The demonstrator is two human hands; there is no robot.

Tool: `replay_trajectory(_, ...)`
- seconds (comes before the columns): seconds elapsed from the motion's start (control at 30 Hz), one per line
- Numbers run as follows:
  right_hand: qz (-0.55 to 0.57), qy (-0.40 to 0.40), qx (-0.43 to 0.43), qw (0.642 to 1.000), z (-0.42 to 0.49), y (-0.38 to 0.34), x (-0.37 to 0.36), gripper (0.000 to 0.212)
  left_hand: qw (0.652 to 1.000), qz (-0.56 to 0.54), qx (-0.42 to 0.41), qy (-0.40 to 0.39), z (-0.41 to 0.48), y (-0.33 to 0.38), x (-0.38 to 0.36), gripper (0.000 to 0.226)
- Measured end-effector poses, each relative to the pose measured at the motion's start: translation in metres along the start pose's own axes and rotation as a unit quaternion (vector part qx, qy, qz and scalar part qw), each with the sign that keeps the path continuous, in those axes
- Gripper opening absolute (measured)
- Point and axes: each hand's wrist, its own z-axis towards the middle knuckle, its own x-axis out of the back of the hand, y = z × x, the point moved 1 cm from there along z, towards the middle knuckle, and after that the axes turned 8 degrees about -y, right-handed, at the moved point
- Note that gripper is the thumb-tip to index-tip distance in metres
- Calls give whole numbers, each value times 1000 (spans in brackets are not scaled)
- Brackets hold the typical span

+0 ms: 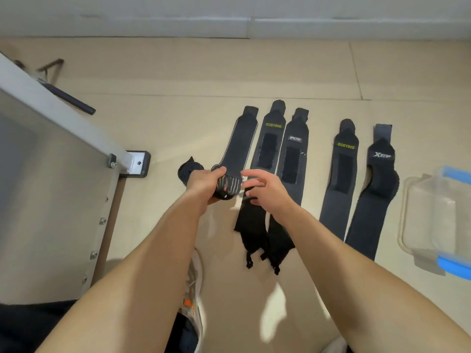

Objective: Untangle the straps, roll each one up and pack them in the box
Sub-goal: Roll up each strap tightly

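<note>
Gripping the part-wound roll [228,189] with the left hand [201,184], fingers curled firmly round it, wind forward along the grey-edged strap [240,141], whose unwound length lies flat on the floor [178,118] and points away toward its far tab. Bring the right hand [265,191], loosely spread just beside the roll and holding nothing, onto the roll's free side to steady it. Turn in short, even turns, keeping both edges flush to prevent coning. Hold tension throughout, since slack will probably let the layers spring open. Close on the far tab and press down. Avoid dragging the nearest XUEYING strap [270,149], just beside the working strap. Place with the finished roll [190,171] at the left, or carry across to the clear box [433,215] at the far right.
</note>
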Motion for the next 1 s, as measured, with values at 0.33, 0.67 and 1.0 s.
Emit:
replay_trajectory(0.33,-84,54,231,968,-79,-123,36,28,969,-195,-19,-150,-108,109,-5,17)
replay_trajectory(0.67,17,85,300,950,-162,-216,72,14,976,3,-95,-195,-230,179,-6,40)
replay_trajectory(1.0,77,30,272,959,-244,-237,94,11,896,88,-379,-213,-290,193,-19,36)
